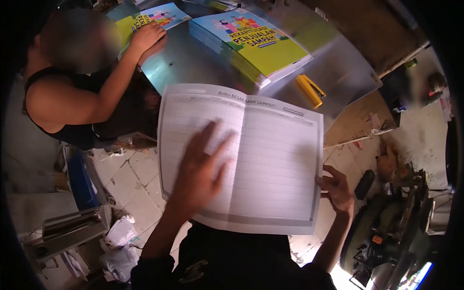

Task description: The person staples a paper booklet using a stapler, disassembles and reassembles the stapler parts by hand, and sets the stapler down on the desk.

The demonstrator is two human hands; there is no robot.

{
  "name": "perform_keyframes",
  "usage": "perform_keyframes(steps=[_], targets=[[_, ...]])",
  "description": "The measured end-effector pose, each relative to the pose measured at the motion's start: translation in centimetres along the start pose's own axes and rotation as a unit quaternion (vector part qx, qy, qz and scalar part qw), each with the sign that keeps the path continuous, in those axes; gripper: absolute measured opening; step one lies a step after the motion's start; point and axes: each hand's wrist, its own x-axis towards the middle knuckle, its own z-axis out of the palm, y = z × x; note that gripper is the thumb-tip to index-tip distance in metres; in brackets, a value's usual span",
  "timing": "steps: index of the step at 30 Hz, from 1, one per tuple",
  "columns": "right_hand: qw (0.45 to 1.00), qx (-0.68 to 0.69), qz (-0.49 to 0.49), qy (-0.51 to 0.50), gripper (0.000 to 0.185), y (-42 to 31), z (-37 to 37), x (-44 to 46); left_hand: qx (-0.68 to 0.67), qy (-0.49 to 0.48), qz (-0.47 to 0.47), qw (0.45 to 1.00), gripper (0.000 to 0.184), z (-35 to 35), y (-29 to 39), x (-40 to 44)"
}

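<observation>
An open ledger booklet (275,164) with ruled white pages, headed "Buku Besar Bank Sampah", spreads out in front of my body. My right hand (337,187) pinches its right edge, the thumb on the page side. Over the left page is my left hand (198,169), blurred by motion, its fingers spread and holding nothing. Whether those fingers touch the paper I cannot tell. Beyond the booklet, a stack of blue and green booklets (256,43) lies on a metal table (179,55). A yellow stapler (311,91) rests to the right of the stack.
At the left, another person (72,101) sits by the table, one hand (147,38) on a similar colourful booklet (171,14). Papers and a plastic bag (120,258) lie at the lower left. Dark cluttered equipment (391,222) stands at the right on the tiled floor.
</observation>
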Motion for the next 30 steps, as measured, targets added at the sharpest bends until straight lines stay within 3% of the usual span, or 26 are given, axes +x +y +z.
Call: perform_keyframes(steps=[2, 3, 4, 6, 12, 17, 20, 21, 22, 24, 26, 28, 30], targets=[[0.988, -0.128, -0.028, 0.076, 0.045, -0.8, 0.0, -0.2, 0.014, -0.086, 0.008, 0.996, 0.058, 2.0, 2.6, 0.7], [0.982, -0.129, -0.090, 0.107, 0.048, -0.1, -0.7, 0.1, 0.031, -0.078, -0.005, 0.996, 0.058, 3.1, 2.6, 0.5], [0.981, -0.127, -0.094, 0.117, 0.048, -1.1, -0.8, 0.1, 0.050, -0.071, -0.014, 0.996, 0.059, 4.1, 2.5, 0.3], [0.911, -0.257, -0.223, 0.234, 0.050, -4.5, 0.0, 0.7, 0.047, -0.069, -0.010, 0.996, 0.060, 4.9, 2.2, -0.1], [0.796, -0.363, -0.423, 0.236, 0.050, -9.5, 1.0, 13.7, 0.070, -0.089, -0.009, 0.993, 0.061, 5.0, 1.7, 0.3], [0.764, -0.450, -0.377, 0.268, 0.057, -9.3, 2.3, 19.6, 0.059, -0.079, -0.021, 0.995, 0.059, 5.2, 1.8, 0.3], [0.797, -0.362, -0.409, 0.257, 0.052, -9.4, 1.2, 18.6, 0.059, -0.077, -0.018, 0.995, 0.059, 5.3, 2.0, 0.1], [0.761, -0.317, -0.492, 0.281, 0.039, -9.3, 0.3, 17.9, 0.059, -0.075, -0.021, 0.995, 0.058, 5.4, 1.9, 0.2], [0.758, -0.319, -0.490, 0.287, 0.039, -9.1, -1.3, 17.7, 0.056, -0.075, -0.014, 0.996, 0.058, 5.5, 1.8, 0.3], [0.637, -0.310, -0.565, 0.424, 0.024, -8.2, -5.5, 17.0, 0.081, -0.069, -0.011, 0.994, 0.058, 5.7, 1.7, 0.1], [0.569, -0.324, -0.568, 0.498, 0.018, -8.3, -9.4, 16.0, 0.080, -0.067, -0.009, 0.995, 0.059, 5.7, 1.7, 0.0], [0.522, -0.343, -0.557, 0.549, 0.020, -8.9, -12.8, 14.9, 0.077, -0.074, -0.012, 0.994, 0.059, 5.5, 1.8, 0.2], [0.525, -0.297, -0.528, 0.598, 0.020, -9.6, -15.4, 14.3, 0.078, -0.071, -0.012, 0.994, 0.059, 5.5, 1.9, 0.2]])
